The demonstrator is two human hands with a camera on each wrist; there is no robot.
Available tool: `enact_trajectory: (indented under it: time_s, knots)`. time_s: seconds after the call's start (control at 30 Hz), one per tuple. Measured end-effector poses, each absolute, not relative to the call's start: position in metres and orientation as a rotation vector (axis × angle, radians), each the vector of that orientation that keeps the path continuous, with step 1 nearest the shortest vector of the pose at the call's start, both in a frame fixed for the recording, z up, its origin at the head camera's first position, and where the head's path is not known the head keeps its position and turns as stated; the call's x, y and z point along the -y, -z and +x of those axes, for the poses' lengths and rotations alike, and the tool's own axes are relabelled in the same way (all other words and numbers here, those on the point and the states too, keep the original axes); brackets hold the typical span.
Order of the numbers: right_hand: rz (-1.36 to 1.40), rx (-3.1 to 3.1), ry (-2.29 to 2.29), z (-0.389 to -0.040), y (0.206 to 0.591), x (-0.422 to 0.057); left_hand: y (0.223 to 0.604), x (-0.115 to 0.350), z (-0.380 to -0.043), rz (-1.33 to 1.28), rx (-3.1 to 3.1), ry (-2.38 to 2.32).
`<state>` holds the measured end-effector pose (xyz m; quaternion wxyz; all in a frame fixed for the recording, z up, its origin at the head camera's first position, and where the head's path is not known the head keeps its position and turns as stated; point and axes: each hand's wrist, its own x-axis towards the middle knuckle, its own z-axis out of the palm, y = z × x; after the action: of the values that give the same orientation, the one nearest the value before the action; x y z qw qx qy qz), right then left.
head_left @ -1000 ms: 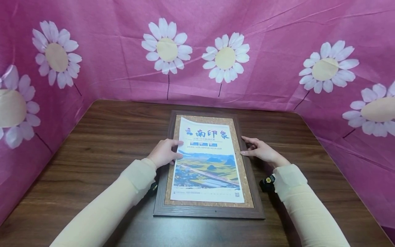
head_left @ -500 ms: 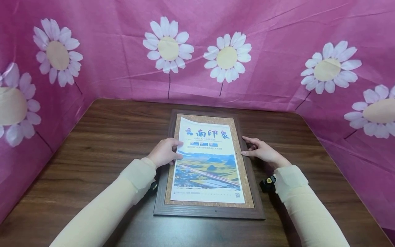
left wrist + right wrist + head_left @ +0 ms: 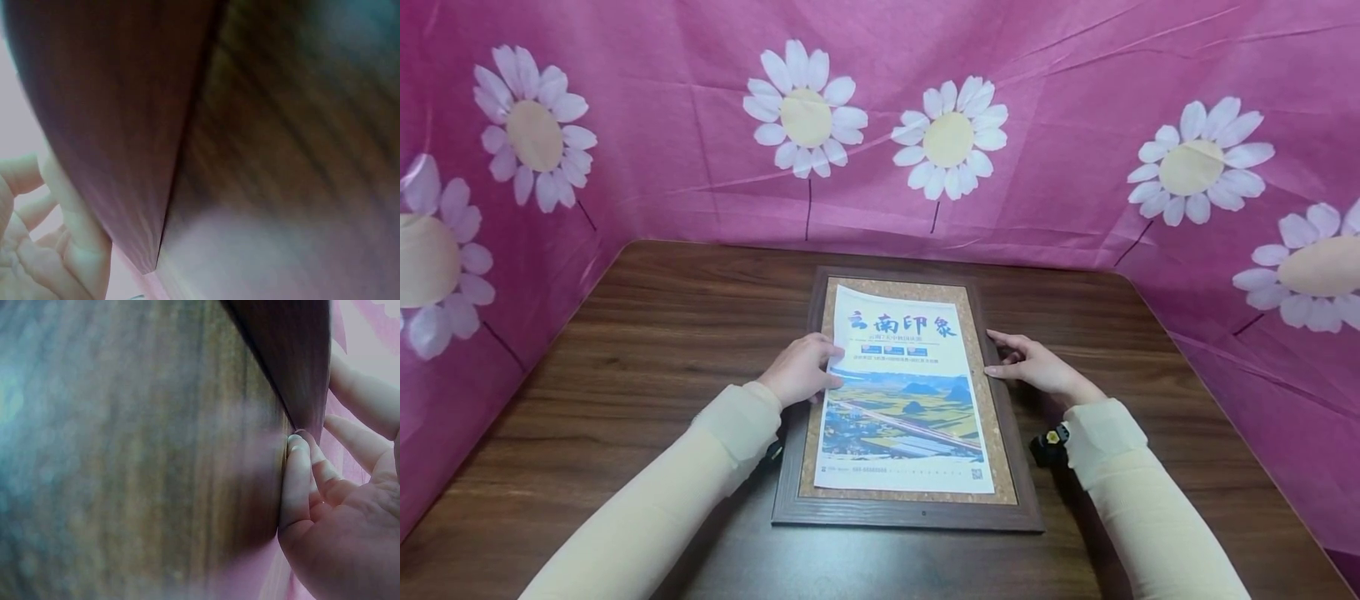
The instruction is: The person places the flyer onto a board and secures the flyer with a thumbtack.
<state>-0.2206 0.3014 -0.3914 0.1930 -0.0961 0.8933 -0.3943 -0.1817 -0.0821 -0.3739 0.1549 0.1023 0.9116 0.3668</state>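
Observation:
A dark wood-framed cork board (image 3: 1006, 450) lies flat on the table, with a printed poster (image 3: 910, 400) on its cork face. The poster shows a blue and yellow landscape under large Chinese characters. Its top left corner curls up slightly. My left hand (image 3: 801, 369) reaches over the board's left side, thumb and index fingertips at the poster's left edge. In the left wrist view the little-finger side of that hand (image 3: 69, 231) lies beside the frame. At the right side, fingertips of my right hand (image 3: 1033, 367) touch the frame, nothing pinched between them; the right wrist view shows several fingers (image 3: 297, 481) against its side.
The brown wood-grain table (image 3: 685, 300) carries the board near its middle. A pink cloth (image 3: 1045, 150) with white daisies hangs behind and on both sides. A small black device (image 3: 1049, 448) sits under the right wrist.
My left hand has shifted very slightly left and the poster's upper part with it. The board and my right hand stay in place; the head view sways a little.

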Motion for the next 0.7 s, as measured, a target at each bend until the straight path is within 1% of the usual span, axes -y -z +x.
enact_trajectory:
  time_s: [0.3,0.53,0.7]
  knots:
    - [-0.268,-2.514,1.093,-0.220,0.392,-0.301,0.373,0.084,-0.179,0.294,-2.692,-0.974]
    - [-0.269,-2.510,1.110,-0.220,0.389,-0.301,0.373,0.085,-0.180,0.276,-2.658,-1.016]
    - [-0.272,-2.517,1.104,-0.220,0.389,-0.301,0.375,0.094,-0.186,0.280,-2.572,-1.121]
